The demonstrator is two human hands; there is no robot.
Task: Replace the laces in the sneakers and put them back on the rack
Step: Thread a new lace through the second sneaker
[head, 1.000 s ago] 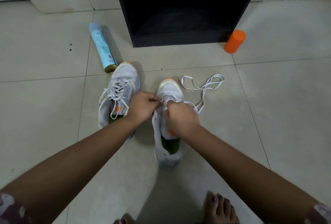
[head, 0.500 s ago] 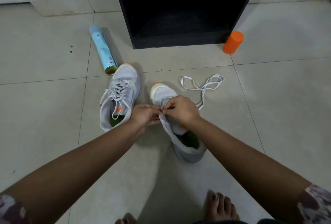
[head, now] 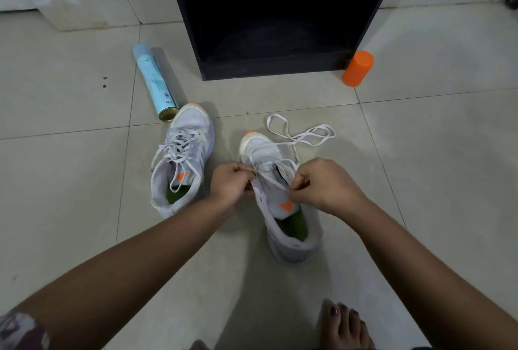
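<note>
**Unlaced sneaker** (head: 259, 146): on the floor (head: 420, 181) at frame centre, toe to 11 o'clock, heel to 5.

**Lace** (head: 301, 134): one crossing over the lowest eyelets. The surplus lies looped on the tile at 1 o'clock of the toe.

**Left hand** (head: 229, 183): grip pinched on the lace at the shoe's 9 o'clock edge.

**Right hand** (head: 322, 187): grip pinched on the lace at the 3 o'clock edge. The eyelet being entered seems hidden by the fingers.

**Step in hand:** threading. Advised: even both ends, lay the flat lace untwisted, and draw each crossing snug before the next.

**Laced sneaker** (head: 185, 159): just beside, at 9 o'clock.

**Rack** (head: 280, 27): at 12 o'clock, lower bay open-fronted.

**Spray can** (head: 155, 83): at 11, just beside the laced toe.

**Orange cylinder** (head: 358, 68): at 1, by the rack's corner.

**Room:** open tile from 2 to 4 o'clock, with a bare foot (head: 344, 324) at 5.
</note>
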